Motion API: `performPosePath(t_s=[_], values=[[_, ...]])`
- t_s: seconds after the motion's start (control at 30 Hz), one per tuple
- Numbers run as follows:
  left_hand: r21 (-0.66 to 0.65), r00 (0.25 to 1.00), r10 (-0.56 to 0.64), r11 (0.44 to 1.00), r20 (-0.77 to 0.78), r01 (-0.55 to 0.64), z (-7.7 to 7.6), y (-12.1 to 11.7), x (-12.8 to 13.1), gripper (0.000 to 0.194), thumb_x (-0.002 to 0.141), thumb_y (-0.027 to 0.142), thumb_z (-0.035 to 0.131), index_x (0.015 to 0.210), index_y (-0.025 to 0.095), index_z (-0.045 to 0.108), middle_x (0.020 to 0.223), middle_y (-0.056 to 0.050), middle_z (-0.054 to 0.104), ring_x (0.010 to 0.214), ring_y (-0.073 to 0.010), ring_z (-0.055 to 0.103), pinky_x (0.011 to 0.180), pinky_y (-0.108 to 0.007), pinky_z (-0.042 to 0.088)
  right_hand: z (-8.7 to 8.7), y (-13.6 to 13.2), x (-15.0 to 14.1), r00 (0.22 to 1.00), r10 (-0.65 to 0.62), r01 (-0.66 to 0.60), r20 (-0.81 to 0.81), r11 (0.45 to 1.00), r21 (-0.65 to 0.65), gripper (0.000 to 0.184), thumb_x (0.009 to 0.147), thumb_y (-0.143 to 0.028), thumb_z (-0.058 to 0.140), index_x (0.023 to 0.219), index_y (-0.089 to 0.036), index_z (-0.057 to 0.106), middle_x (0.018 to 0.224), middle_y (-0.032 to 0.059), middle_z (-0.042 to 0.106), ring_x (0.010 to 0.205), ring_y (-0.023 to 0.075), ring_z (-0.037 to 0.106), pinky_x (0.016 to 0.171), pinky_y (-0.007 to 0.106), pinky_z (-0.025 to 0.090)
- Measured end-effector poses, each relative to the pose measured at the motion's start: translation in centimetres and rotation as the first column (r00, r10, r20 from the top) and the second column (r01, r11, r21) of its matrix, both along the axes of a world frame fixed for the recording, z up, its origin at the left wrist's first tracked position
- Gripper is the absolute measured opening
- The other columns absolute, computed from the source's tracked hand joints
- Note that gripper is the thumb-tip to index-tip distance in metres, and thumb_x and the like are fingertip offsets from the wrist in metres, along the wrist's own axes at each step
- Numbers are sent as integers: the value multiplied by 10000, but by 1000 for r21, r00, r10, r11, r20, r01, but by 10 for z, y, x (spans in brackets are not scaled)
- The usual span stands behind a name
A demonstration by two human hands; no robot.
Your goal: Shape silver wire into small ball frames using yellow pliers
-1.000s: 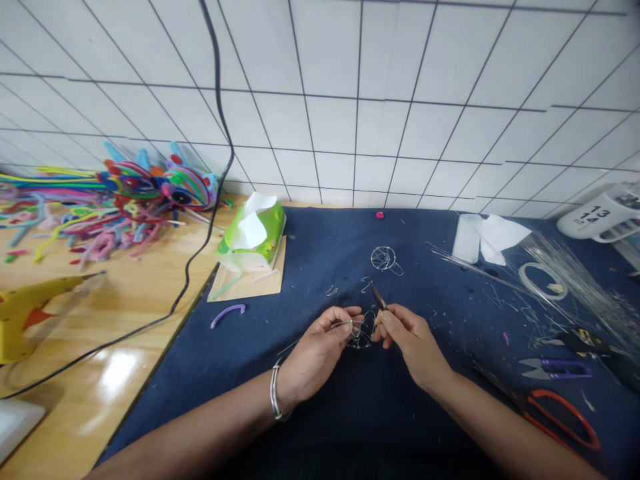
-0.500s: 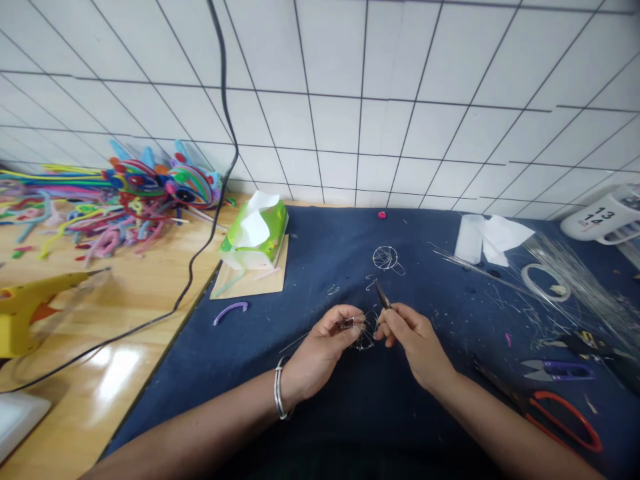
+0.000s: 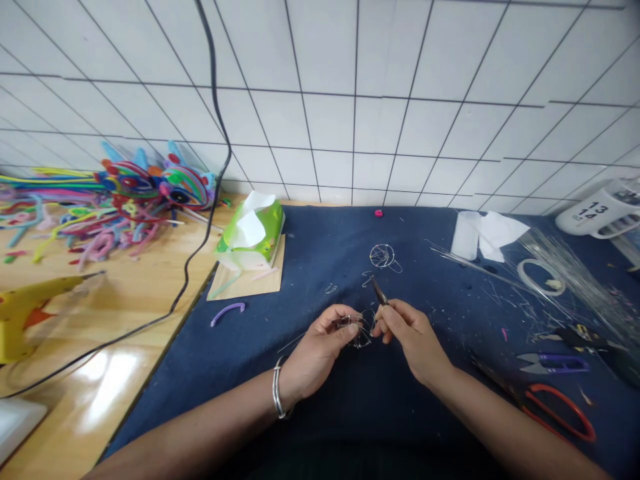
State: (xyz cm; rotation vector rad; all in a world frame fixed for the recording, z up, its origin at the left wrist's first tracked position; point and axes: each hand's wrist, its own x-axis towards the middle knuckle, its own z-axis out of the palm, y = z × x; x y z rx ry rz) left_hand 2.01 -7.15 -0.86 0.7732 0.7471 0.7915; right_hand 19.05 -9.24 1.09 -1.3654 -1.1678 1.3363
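Observation:
My left hand point(image 3: 320, 350) is closed around a small round wire piece point(image 3: 361, 337), with thin wire strands and tiny light beads on it. A long wire end sticks out to the left behind that hand. My right hand point(image 3: 407, 337) grips needle-nose pliers point(image 3: 379, 292), their dark tip pointing up and away to the left. Its lower fingers are close to the wire piece's right side; I cannot tell whether they touch a strand. Beyond the hands lie another round wire piece point(image 3: 382, 256) and a small bent wire point(image 3: 331, 289).
Red-handled scissors point(image 3: 560, 410), purple thread snips point(image 3: 555, 363), a wire coil point(image 3: 523, 273) and loose wires lie at right. A tissue pack point(image 3: 273, 233) and purple curved strip point(image 3: 227, 313) are left of my hands. A yellow glue gun point(image 3: 30, 303) and mug point(image 3: 583, 217) stand farther out.
The whole view has shifted slightly. My left hand still holds the wire piece and my right hand the pliers, with only slight finger movement.

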Motion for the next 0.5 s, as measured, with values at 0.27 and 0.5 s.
performPosePath(t_s=[0.27,0.5], values=[[-54,998,60,997,28,-58,-2,-1,2,104,773,180,622,868,165,581,964,-47,584,888,-156,521,838,-312,360,2,0,1,1000,12,-12,6,1000,1,255,857,-415,447,828,-189,561,664,-3,570,607,107,525,575,246,418],[-94,992,98,991,77,-91,0,-2,3,57,776,180,619,816,162,583,972,-36,580,839,-135,529,804,-294,369,7,1,4,999,-26,25,42,1000,14,263,856,-416,436,822,-184,554,661,3,567,606,109,526,577,251,423]])
